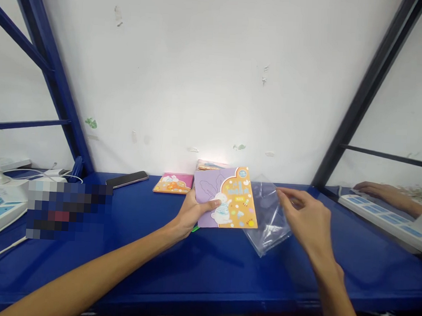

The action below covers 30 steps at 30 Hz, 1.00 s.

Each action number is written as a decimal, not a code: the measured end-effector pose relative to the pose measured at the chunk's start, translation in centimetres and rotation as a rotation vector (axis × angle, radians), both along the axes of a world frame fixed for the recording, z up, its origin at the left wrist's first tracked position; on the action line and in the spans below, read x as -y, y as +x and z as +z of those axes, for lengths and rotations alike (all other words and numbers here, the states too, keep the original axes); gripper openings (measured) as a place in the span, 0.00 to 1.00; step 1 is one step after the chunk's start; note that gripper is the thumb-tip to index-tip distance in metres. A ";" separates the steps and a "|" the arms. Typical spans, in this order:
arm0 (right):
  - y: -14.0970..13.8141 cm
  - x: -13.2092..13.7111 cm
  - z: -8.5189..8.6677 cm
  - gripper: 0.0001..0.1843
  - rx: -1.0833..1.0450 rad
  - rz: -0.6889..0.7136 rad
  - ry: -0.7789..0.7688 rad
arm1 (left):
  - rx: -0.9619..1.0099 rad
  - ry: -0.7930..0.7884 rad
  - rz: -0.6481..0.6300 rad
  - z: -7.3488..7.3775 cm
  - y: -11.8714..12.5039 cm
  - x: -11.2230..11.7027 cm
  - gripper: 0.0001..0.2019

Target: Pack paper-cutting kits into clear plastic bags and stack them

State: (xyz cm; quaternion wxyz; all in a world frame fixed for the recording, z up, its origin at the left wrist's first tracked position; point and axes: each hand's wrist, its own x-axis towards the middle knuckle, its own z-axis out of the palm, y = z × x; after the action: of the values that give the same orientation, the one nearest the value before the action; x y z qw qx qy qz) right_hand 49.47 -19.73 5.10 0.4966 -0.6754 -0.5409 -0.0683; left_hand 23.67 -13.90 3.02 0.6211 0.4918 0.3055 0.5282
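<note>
My left hand (192,210) grips the left side of a purple and orange booklet (237,202) with a white rabbit on its cover, thumb on the front. Just right of the booklet, my right hand (305,221) pinches the upper right edge of a clear plastic bag (269,226). The bag's left part passes behind the booklet, so I cannot see how far it reaches. A pink and orange booklet (173,183) lies flat on the blue table, left of the held one. Part of a stack of booklets (210,165) shows behind the held booklet.
A phone (127,179) lies at the back left of the blue table (146,273). White power strips stand at the left and right (386,219), with cables on the left. Another person's hand (384,191) shows beyond the right frame post. A white wall rises behind.
</note>
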 end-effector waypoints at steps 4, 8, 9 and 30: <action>-4.4 2.4 1.9 0.13 0.129 -0.017 0.361 | -0.007 -0.029 0.031 0.1 0.1 0.2 0.35; -6.0 4.0 2.7 0.11 0.053 -0.086 0.463 | 0.009 -0.067 0.049 -0.1 0.0 -0.1 0.34; -6.1 4.2 2.9 0.12 0.004 -0.083 0.459 | 0.010 -0.067 0.052 -0.1 -0.1 -0.2 0.33; -0.4 2.8 2.4 0.30 -0.538 0.449 -0.232 | 0.127 -0.088 -0.003 0.2 -0.5 -0.9 0.33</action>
State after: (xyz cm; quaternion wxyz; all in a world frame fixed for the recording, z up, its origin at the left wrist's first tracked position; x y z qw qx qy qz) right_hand 49.04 -22.51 7.49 0.5440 -0.5855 -0.5296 0.2841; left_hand 23.21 -12.99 3.23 0.6611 0.4297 0.2878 0.5436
